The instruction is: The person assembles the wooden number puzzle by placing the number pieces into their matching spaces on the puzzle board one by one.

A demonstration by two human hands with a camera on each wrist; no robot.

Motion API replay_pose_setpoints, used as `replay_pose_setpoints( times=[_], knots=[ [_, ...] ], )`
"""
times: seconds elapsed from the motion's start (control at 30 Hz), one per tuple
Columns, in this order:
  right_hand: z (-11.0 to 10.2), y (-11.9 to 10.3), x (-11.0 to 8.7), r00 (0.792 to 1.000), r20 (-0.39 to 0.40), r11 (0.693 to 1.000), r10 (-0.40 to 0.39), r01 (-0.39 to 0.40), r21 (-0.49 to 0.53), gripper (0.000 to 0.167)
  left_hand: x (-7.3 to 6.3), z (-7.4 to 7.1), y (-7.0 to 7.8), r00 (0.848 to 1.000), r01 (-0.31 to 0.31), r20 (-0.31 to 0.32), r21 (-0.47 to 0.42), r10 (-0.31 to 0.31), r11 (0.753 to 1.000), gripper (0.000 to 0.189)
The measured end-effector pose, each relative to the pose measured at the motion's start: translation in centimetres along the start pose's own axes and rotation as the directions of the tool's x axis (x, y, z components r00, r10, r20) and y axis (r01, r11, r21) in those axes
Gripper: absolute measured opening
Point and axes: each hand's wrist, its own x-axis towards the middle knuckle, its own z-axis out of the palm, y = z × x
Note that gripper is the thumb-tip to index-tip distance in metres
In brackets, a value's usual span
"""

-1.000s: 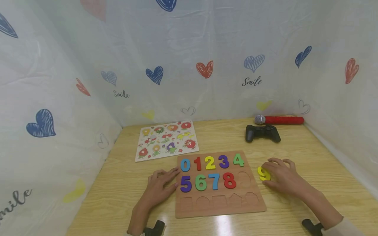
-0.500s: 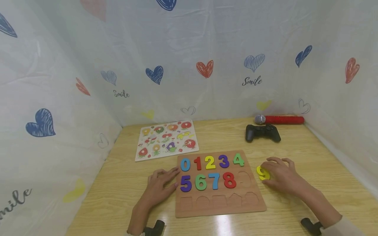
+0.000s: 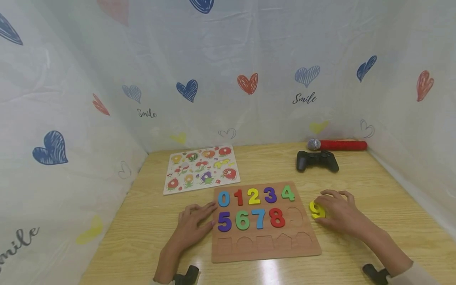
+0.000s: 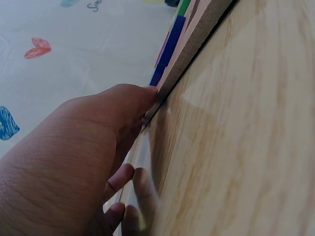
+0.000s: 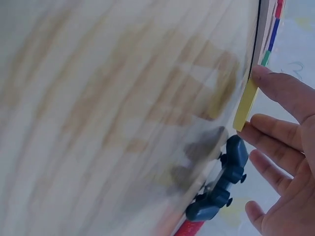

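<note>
A wooden number board [image 3: 265, 257] lies flat on the table, bearing colored numbers 0 to 8. One recess [image 3: 295, 217] beside the red 8 shows bare wood. Just right of the board, the right hand [image 3: 343, 211] holds a yellow number 9 [image 3: 317, 210] by its edges. Its thumb and fingers sit at opposite ends of the yellow piece [image 5: 245, 105] in the right wrist view. At the board's left edge rests the left hand [image 3: 192, 227], fingers extended. Its thumb [image 4: 142, 93] touches the board's side in the left wrist view.
Behind the number board lies a fruit puzzle board [image 3: 196, 189]. A black game controller [image 3: 317, 160] and a red microphone [image 3: 342, 145] are at the back right. Printed curtains [image 3: 270, 47] enclose the table [image 3: 142, 221] at the back and sides.
The right hand and the yellow number 9 have shifted very slightly left, closer to the board. The left hand and the board stay where they were.
</note>
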Motion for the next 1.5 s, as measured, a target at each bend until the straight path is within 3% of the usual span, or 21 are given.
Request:
replay_pose_setpoints(
  times=[0.6, 1.1, 1.5],
  knots=[
    [-0.5, -2.1, 0.5, 0.999, 0.007, 0.998, -0.037, 0.037, 0.052, 0.045, 0.0, 0.2, -0.3, 1.0, -0.022, -0.006, 0.006, 0.022, 1.0, 0.053],
    [-0.1, -3.0, 0.6, 0.991, -0.041, 0.99, -0.131, 0.133, 0.043, 0.047, 0.0, 0.0, 0.0, 1.0, -0.024, -0.012, 0.006, 0.024, 1.0, 0.052],
    [0.2, -3.3, 0.9, 0.993, 0.01, 0.993, -0.115, 0.114, 0.04, 0.048, 0.0, -0.1, 0.0, 1.0, -0.023, -0.01, 0.006, 0.024, 1.0, 0.052]
  ],
)
